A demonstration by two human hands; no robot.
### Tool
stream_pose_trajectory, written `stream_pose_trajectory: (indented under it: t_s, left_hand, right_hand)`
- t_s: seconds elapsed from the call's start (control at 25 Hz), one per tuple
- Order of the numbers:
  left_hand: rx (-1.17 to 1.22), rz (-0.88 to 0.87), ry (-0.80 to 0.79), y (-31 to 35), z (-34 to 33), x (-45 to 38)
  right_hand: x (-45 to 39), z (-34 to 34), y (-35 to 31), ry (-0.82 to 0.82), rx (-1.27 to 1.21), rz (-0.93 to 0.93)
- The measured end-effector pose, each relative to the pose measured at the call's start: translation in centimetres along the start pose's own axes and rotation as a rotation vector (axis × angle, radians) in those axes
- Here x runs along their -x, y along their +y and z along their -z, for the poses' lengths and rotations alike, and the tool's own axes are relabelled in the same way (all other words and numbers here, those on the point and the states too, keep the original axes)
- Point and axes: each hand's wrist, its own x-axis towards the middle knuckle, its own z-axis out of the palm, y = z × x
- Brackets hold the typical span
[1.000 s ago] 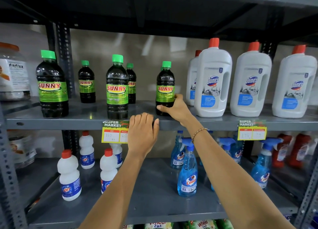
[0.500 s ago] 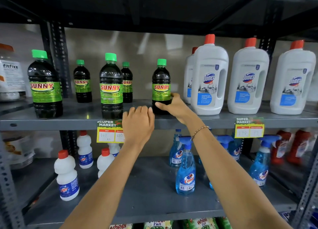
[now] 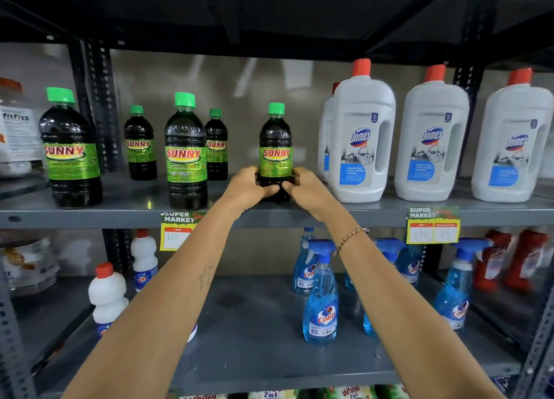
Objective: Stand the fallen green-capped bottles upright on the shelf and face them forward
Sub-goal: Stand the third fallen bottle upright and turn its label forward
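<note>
Several dark green-capped "SUNNY" bottles stand upright on the grey shelf [image 3: 129,211]. The rightmost one [image 3: 275,146] faces forward, and both my hands clasp its base: my left hand [image 3: 247,187] on its left side, my right hand [image 3: 308,187] on its right. Further left stand a large bottle [image 3: 70,149], a middle bottle [image 3: 186,155], and two smaller bottles behind, one [image 3: 140,146] left of the middle bottle and one [image 3: 216,146] just right of it. All labels face forward.
White red-capped Domex jugs [image 3: 361,140] stand close to the right of the held bottle. Yellow price tags [image 3: 433,226] hang on the shelf edge. The lower shelf holds blue Colin spray bottles [image 3: 320,302] and small white bottles [image 3: 108,296]. A jar [image 3: 18,134] stands at far left.
My left hand rose from the shelf's front edge and closed on the left side of the rightmost bottle's base. My right hand stayed on that bottle. The camera moved closer.
</note>
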Motion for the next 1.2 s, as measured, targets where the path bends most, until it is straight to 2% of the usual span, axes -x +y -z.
stream_pose_trajectory:
  t_s: [0.32,0.56,0.76,1.2]
  left_hand:
    - [0.071,-0.060,0.039,0.2,0.7,2.2]
    - [0.071,-0.104,0.051,0.5,1.0,3.5]
    - [0.115,-0.097,-0.011,0.9,1.3,3.8]
    - [0.126,-0.088,-0.047,0.6,1.6,3.5]
  right_hand:
    - [1.6,1.0,-0.1,-0.036,0.128,0.090]
    - [3.1,2.0,0.1,-0.048,0.130,0.148]
    - [3.7,2.1,0.3,-0.047,0.271,0.192]
    - [3.9,2.1,0.6,-0.030,0.342,0.241]
